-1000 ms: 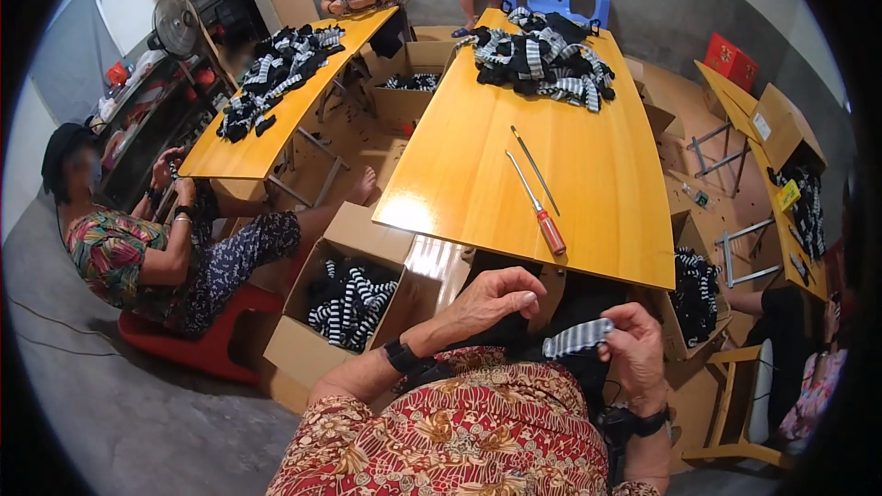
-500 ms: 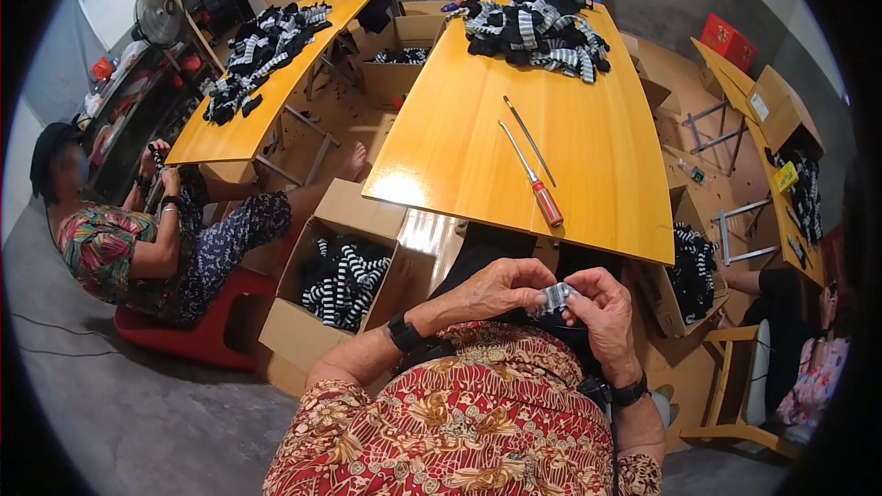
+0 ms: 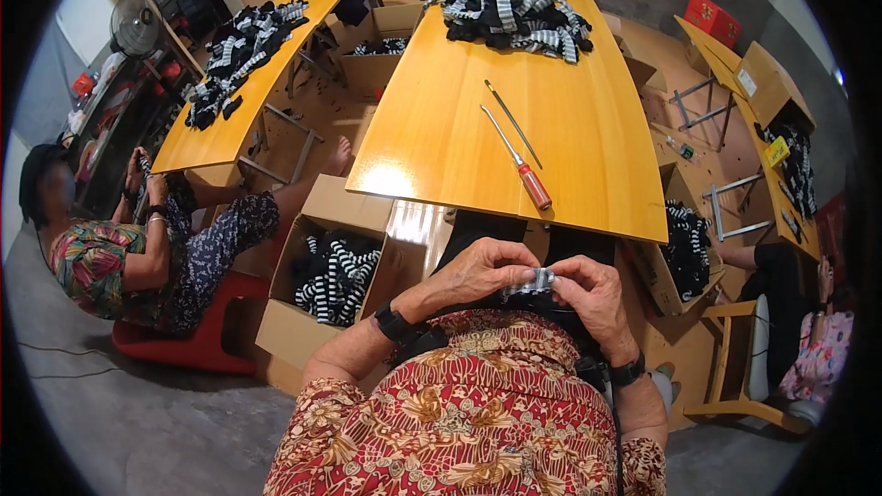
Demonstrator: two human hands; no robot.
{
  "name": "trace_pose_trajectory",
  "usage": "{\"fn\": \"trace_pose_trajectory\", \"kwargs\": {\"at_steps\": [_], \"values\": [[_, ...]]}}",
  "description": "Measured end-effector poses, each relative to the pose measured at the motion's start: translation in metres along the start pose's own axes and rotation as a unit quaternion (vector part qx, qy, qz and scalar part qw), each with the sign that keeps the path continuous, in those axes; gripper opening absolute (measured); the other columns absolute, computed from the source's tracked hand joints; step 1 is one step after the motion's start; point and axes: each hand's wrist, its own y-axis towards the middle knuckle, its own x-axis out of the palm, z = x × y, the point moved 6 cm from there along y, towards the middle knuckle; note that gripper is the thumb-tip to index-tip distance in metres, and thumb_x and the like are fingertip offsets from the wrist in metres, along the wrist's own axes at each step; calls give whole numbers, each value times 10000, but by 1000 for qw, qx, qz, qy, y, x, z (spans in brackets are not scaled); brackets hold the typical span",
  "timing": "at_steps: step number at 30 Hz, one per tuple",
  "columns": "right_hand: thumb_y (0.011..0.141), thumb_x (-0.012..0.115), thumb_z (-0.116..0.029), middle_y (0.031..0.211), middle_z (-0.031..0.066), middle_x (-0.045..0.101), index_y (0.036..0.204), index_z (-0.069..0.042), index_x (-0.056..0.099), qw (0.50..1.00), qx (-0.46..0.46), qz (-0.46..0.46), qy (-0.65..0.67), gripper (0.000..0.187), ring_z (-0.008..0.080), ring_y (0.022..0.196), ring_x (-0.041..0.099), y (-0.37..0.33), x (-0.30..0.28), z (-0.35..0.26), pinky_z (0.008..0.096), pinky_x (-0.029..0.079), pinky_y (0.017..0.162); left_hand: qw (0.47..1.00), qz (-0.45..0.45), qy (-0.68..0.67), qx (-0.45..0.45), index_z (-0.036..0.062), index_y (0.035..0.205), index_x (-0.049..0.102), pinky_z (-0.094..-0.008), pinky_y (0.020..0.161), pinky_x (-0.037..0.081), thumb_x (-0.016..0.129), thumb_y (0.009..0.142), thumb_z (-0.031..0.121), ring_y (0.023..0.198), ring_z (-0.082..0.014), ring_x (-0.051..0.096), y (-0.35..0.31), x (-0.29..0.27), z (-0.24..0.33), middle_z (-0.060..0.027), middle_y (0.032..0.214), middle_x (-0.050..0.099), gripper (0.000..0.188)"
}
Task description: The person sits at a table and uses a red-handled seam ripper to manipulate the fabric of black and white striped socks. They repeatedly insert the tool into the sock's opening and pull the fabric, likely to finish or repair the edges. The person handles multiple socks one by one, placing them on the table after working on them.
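Just over my lap, a small grey-and-white striped knit piece point(image 3: 536, 282) is pinched between both hands. My left hand point(image 3: 480, 273) grips its left side with thumb and fingertips closed. On its right side my right hand point(image 3: 593, 298) holds it the same way; the fingers partly cover the piece, so its full shape is hidden. Beyond the hands, a red-handled tool with a long metal shaft point(image 3: 533, 187) lies on the yellow wooden table point(image 3: 423, 119). Alongside it rests a thin dark rod point(image 3: 514, 126).
A heap of black and striped knit pieces point(image 3: 514, 16) covers the table's far end. Open cardboard boxes with similar pieces stand at left point(image 3: 273, 317) and right point(image 3: 654, 268). A co-worker point(image 3: 119, 239) sits at left by a second table point(image 3: 197, 142); others sit farther off.
The scene has shifted slightly up and left in the view. My hands have turned the striped piece, and it now lies more level between my fingers. Both hands keep hold of it.
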Motion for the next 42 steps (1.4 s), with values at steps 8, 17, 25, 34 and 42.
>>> {"fn": "trace_pose_trajectory", "kwargs": {"at_steps": [8,17,25,34,42], "values": [[868,579,-23,748,24,631,922,14,647,998,27,-28,42,95,55,631,585,2,-2,17,189,501,572,1000,-19,9,-7,8,971,681,-220,645,439,648,920,223,724,-56,535,3,4,4,14,787,616,223],[880,600,-62,765,10,620,961,6,655,999,1,8,36,119,54,643,570,0,-3,5,199,486,578,1000,-7,13,-10,4,955,677,-219,644,444,642,923,212,720,-55,536,4,2,4,15,785,616,213],[901,618,-119,727,16,631,923,8,663,1000,-8,-25,-9,136,62,631,568,11,-11,-8,209,474,569,999,-6,36,-20,11,961,671,-219,649,462,637,923,191,723,-53,550,16,-5,15,11,789,628,187],[872,631,-35,725,20,581,879,4,624,889,-338,272,-147,40,106,642,552,38,-50,-92,242,452,590,920,232,197,249,24,1033,653,-242,723,476,607,920,73,791,-103,575,47,-21,95,-40,917,619,132],[824,646,-20,745,131,592,848,11,608,912,-237,153,-297,55,254,661,617,50,-31,-4,343,473,595,978,179,89,57,3,1057,652,-250,796,476,641,908,146,868,-95,580,47,-19,-12,-23,920,656,207]]}}
